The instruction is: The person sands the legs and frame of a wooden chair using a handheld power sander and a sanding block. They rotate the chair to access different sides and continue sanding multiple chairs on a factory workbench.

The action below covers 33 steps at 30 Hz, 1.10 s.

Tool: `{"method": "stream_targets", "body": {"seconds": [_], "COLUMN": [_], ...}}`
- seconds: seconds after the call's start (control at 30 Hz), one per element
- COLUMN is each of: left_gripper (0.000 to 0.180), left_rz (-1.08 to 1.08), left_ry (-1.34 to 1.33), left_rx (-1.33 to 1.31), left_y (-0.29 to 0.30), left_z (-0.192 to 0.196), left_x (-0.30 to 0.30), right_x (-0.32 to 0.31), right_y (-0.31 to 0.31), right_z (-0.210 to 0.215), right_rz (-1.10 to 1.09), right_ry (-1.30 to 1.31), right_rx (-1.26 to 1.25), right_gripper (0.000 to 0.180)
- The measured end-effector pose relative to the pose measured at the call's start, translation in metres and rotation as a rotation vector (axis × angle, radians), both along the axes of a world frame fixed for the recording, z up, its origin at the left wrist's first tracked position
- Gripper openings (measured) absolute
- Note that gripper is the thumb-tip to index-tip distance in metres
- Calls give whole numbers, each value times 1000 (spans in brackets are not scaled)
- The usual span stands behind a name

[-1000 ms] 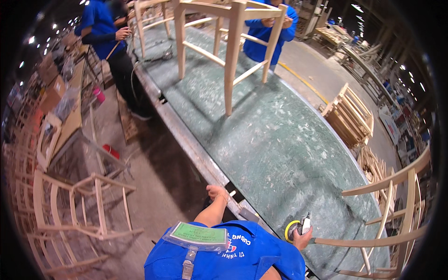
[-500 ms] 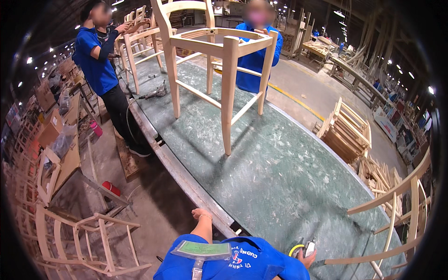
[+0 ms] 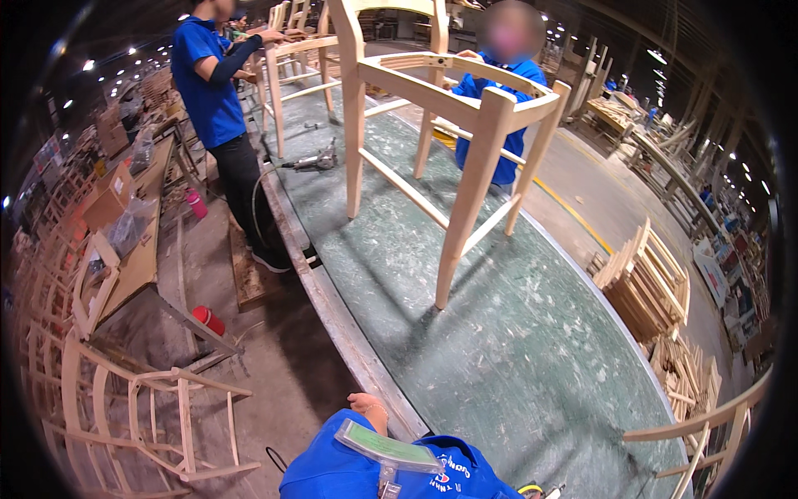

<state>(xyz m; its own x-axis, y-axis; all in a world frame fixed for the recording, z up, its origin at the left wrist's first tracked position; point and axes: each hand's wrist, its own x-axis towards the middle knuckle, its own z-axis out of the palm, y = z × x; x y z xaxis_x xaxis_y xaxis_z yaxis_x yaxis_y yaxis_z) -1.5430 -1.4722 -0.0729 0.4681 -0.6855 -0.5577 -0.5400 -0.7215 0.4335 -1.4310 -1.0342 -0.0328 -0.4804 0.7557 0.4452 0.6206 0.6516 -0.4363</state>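
Left hand (image 3: 366, 407) is just resting on the near edge of the long green workbench (image 3: 532, 358), fingers loosely bent and not gripping anything. Right hand is pretty much out of view at the bottom, only a bit of a yellow sander (image 3: 532, 492) peeks out, so can't tell its grip. An unfinished wooden chair frame (image 3: 449, 141) stands upright further up the bench, well away from both hands.

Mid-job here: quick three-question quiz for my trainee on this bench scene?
1. True or false: the unfinished pale wooden chair frame stands upright on the long green-topped workbench.
2. The wearer's left hand rests on: A) the workbench's near edge; B) the chair frame; C) a cardboard box.
3. Fill in: the grey power tool lies on the workbench near a standing person whose shirt is ___.
Key: 1 true; 2 A; 3 blue.
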Motion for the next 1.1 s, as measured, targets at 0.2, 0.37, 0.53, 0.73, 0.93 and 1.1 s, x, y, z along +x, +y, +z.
{"method": "stream_targets", "body": {"seconds": [0.2,0.37,0.53,0.73,0.93,1.1], "left_gripper": [60,56,58,61,57,53], "left_rz": [46,36,-11,125,41,-54], "left_ry": [-8,36,22,93,39,-32], "left_rx": [-33,-38,-187,-77,-89,-91], "left_y": [0,-1,22,50,49,45], "left_z": [7,16,23,19,19,19], "left_x": [-3,1,5,11,15,12], "right_x": [-8,-7,-5,-3,-3,-1], "right_y": [2,12,21,29,31,30], "right_z": [-2,-8,-14,-12,-13,-12], "right_rz": [-6,5,23,50,64,56], "right_ry": [29,31,38,32,29,23], "right_rx": [37,2,-12,2,-10,-18], "right_gripper": [83,83,82,82,81,81]}}
